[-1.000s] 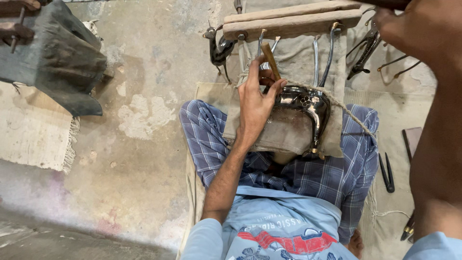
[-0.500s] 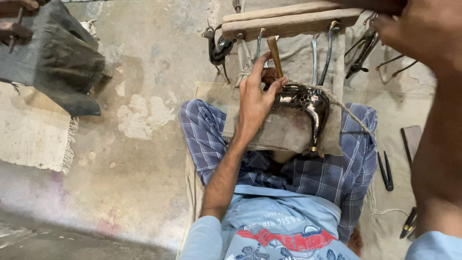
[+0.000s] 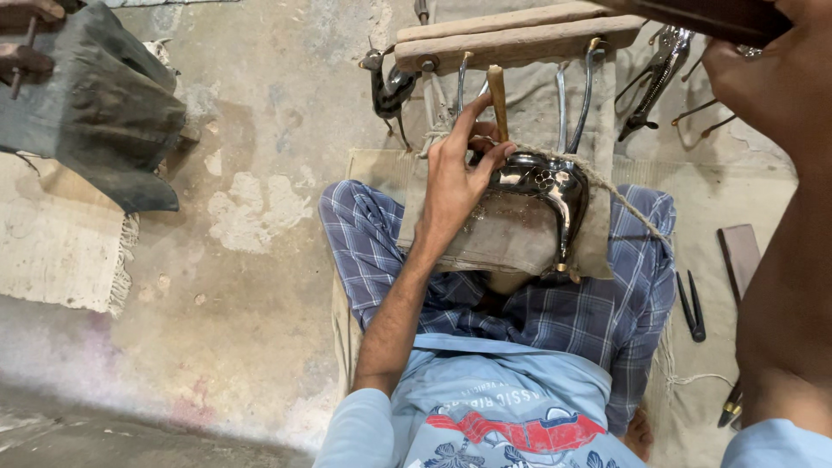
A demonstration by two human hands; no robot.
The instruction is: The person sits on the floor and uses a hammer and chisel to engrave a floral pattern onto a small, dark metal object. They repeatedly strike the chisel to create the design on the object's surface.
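The left hand (image 3: 455, 186) pinches a wooden-handled tool (image 3: 497, 91) upright against the shiny metal piece (image 3: 546, 186), roped onto a cloth pad (image 3: 511, 238) across the lap for steadiness. The right hand (image 3: 771, 82), raised, clenches a dark bar (image 3: 693, 13).

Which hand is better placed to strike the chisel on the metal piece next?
Probably the right hand: it is raised, gripping a dark wooden mallet. The left hand is busy steadying the chisel on the shiny metal piece.
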